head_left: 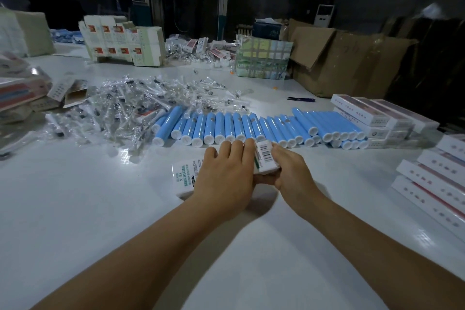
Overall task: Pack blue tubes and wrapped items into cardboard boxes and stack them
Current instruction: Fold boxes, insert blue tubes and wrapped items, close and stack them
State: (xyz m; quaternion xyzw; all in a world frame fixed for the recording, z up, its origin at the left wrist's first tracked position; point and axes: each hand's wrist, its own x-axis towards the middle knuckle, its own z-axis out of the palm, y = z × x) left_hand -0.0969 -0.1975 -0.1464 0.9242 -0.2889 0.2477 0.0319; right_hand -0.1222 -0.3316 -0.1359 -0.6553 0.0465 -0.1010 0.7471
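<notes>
A glossy white table [75,209] fills the view, bright reflections on its bare front. At its far left lie blurred stacked packets [17,90], then a loose heap of clear-wrapped items [120,106] spreading toward the middle. Behind them stand flat printed carton blanks [120,43]. A long row of blue tubes [251,128] with white caps lies side by side across the centre. Just in front, the left hand [224,176] rests flat, fingers straight, on a white cardboard box [185,176]; the right hand [289,168] curls round the box's barcoded end flap [264,156]. Beyond are a taped bundle [263,58], blue snips [300,99] and open brown cartons [347,58]. Finished white boxes [377,118] are stacked at right. The room behind is dark, with a white standing unit [324,15].
</notes>
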